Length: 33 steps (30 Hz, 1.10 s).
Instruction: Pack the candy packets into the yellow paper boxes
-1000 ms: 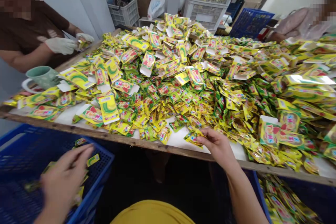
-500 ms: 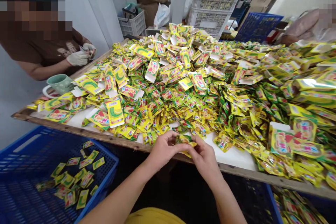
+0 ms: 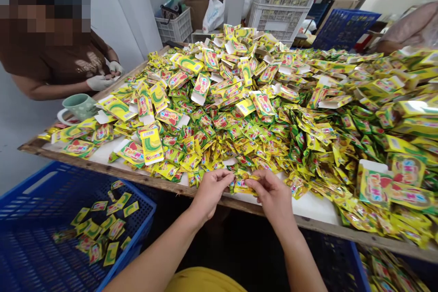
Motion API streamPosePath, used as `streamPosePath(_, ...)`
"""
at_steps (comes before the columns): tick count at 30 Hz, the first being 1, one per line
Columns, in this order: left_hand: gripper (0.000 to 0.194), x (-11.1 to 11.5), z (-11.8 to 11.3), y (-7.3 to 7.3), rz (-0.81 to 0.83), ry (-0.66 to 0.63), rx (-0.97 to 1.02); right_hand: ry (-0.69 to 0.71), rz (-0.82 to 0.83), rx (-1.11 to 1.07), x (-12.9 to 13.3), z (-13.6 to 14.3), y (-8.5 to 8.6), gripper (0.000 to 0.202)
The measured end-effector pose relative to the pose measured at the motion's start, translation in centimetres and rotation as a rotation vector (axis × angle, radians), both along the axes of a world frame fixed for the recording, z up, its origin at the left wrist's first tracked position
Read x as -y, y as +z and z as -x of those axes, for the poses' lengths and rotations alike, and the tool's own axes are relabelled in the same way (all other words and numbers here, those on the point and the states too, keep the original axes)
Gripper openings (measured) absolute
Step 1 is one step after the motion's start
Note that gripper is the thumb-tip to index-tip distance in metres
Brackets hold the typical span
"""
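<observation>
At the near edge of the table, my left hand (image 3: 209, 194) pinches one end of a small shiny yellow-and-green packet (image 3: 241, 184). My right hand (image 3: 276, 197) has its thumb and fingers closed on the other end. Whether it is one packet or more than one is hard to make out. Just beyond my hands lies a big heap of similar loose packets (image 3: 236, 137). Small yellow printed cartons (image 3: 262, 104), several with white flaps open, lie on top of the heap.
A blue crate (image 3: 30, 219) with scattered cartons stands low at left; another blue crate (image 3: 360, 262) holds more at lower right. A green mug (image 3: 80, 106) sits at the left table corner. One gloved person (image 3: 51, 64) works at left, another (image 3: 412, 29) sits at far right.
My hands have drawn slightly apart, with the packet now showing more between the fingertips. The gloved person's hands at left have shifted a little. The view has moved slightly.
</observation>
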<state>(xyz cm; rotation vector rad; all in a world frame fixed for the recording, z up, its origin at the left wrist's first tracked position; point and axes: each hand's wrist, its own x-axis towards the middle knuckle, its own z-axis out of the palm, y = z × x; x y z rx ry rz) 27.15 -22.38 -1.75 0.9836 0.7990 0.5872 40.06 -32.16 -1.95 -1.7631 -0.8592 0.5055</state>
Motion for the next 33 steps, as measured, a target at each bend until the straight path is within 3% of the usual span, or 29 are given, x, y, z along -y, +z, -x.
streamPosePath(3,0.022,0.3,-0.3,-0.1,-0.171,0.037,-0.083,0.075,-0.006,-0.085,0.2,-1.1,1.0,0.023)
streamPosePath(7,0.027,0.7,-0.3,0.1,-0.234,0.026,-0.058,0.273,0.02,0.139,-0.6,-1.1,1.7,0.016)
streamPosePath(11,0.02,0.5,0.2,0.4,-0.163,-0.047,0.01,0.213,0.062,0.236,-1.5,-0.4,1.0,0.014)
streamPosePath(13,0.022,0.6,0.4,0.2,-0.137,-0.121,0.057,0.148,0.047,0.188,-1.6,0.1,0.5,0.023)
streamPosePath(15,0.025,1.1,0.4,-0.1,-0.135,-0.116,0.058,0.186,0.058,0.118,-1.2,0.7,0.1,0.03)
streamPosePath(17,0.021,1.6,0.4,-0.4,-0.291,-0.071,-0.028,0.298,0.126,0.122,-0.3,0.9,-0.3,0.029)
streamPosePath(20,0.021,0.8,1.3,-0.2,-0.814,-0.121,-0.216,0.23,0.129,0.354,1.1,-0.8,-1.2,0.03)
streamPosePath(22,0.023,-1.2,3.5,1.1,-1.111,-0.141,-0.303,0.147,0.134,0.587,2.0,-2.8,-1.9,0.027)
streamPosePath(24,0.032,-4.4,7.0,2.7,-1.273,-0.065,-0.441,0.108,0.166,0.754,3.1,-4.4,-2.2,0.023)
streamPosePath(26,0.046,-8.5,11.1,3.7,-1.387,-0.071,-0.736,0.156,0.197,0.851,4.3,-4.8,-2.0,0.019)
streamPosePath(29,0.066,-14.9,15.7,3.1,-1.518,-0.305,-1.105,0.338,0.234,0.894,5.4,-3.5,-1.6,0.034)
streamPosePath(31,0.07,-17.8,17.2,2.3,-1.565,-0.483,-1.177,0.395,0.255,0.876,5.6,-2.3,-1.5,0.042)
streamPosePath(33,0.063,-19.3,17.5,1.7,-1.585,-0.559,-1.17,0.386,0.251,0.843,5.7,-1.8,-1.5,0.041)
